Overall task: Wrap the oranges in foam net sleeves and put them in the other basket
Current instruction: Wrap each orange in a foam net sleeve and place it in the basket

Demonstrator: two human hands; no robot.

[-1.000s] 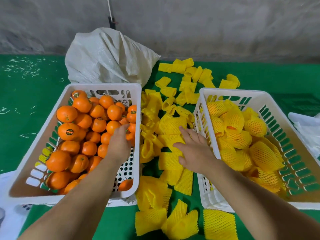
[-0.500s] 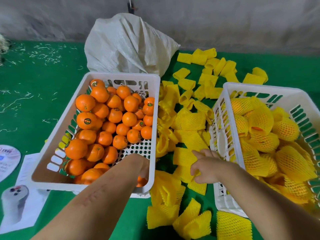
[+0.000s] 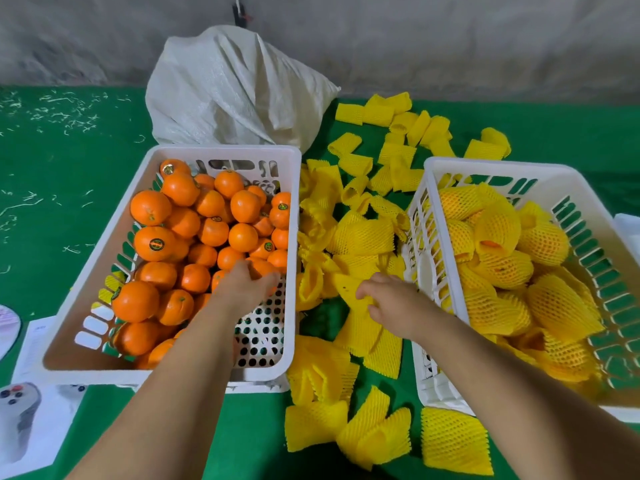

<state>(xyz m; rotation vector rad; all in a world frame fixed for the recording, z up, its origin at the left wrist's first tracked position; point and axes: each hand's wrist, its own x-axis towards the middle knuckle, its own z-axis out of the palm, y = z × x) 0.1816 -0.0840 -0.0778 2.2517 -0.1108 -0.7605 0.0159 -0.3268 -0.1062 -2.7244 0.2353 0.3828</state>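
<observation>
Left hand [image 3: 247, 284] inside the left white basket [image 3: 145, 188], fingers curled around one orange [image 3: 261, 268] near the right wall, among the other bare oranges [image 3: 180, 237]. Right hand [image 3: 393, 299] over the pile of yellow foam net sleeves [image 3: 360, 237] between the two baskets, pinching one sleeve [image 3: 353, 292] there. Right white basket [image 3: 491, 169] already filled with wrapped oranges [image 3: 505, 268]. Behind, on the green tabletop [image 3: 69, 161], a white woven sack [image 3: 235, 88]. Printed papers [image 3: 38, 420] at lower left.

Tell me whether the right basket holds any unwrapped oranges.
No, every fruit visible in the right basket sits inside a yellow foam net sleeve.
</observation>
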